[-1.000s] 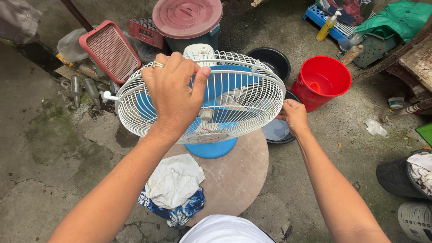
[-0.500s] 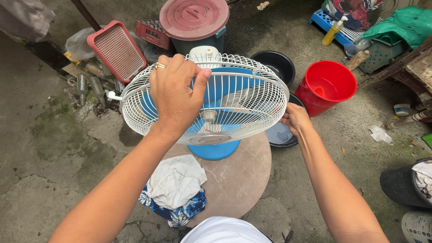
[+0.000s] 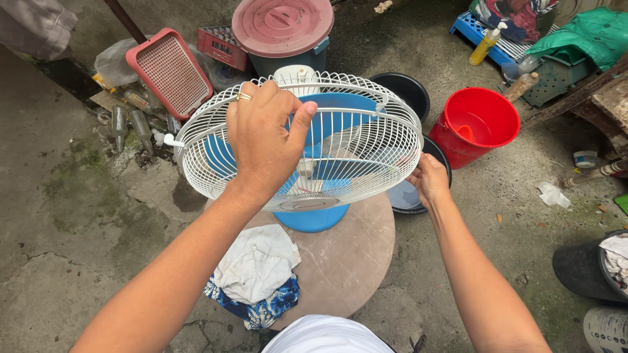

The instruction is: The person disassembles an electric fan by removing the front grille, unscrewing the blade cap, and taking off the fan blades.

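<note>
The white wire fan guard, a domed round cage of thin radial ribs and rings with a plain hub disc at its near edge, is held tilted over the blue fan body, which stands on a round, scratched, brownish worktop; blue blades show through the wires. Compared with a second ago the guard sits much the same, only slightly more centred in view, and both hands have kept their places on it. The left hand, a ring on one finger, lies on top of the cage with its fingers curled over the far wires, gripping them. The right hand clasps the guard's right rim, fingers closed around it. On the worktop's near left lies a crumpled white cloth over a blue patterned one. Beyond stand a glossy red plastic bucket, a black basin, a bin with a dull pink lid and a red perforated tray, all on rough, stained concrete floor.
</note>
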